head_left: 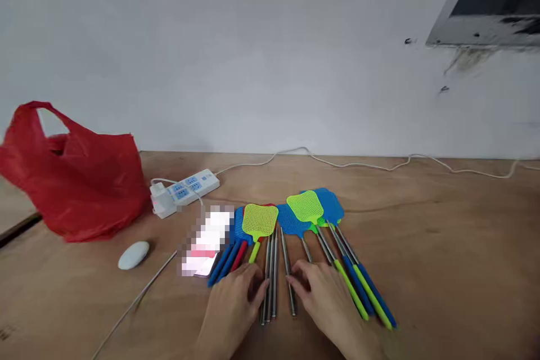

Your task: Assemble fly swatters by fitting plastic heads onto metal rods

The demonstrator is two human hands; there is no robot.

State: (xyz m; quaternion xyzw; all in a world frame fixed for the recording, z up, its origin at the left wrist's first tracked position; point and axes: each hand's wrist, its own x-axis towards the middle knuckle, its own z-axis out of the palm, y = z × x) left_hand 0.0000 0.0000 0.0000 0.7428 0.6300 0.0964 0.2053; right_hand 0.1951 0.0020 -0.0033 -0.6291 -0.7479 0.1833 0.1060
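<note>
Several telescopic metal rods lie side by side in front of me, with one separate metal rod to their right. My left hand rests by the left group, thumb beside the rods and fingers near the handle of a yellow-green fly swatter. My right hand has its thumb tip at the single rod. Its fingers are bent over the shaft of a blue fly swatter, and a gap shows between thumb and forefinger. More blue and yellow-green swatters lie to the right, their handles pointing toward me.
Left of the swatters lies a blurred-out phone. A white power strip with a plug stands behind it, its cable running along the wall. Further left are a white oval object, a thin cable and a red plastic bag.
</note>
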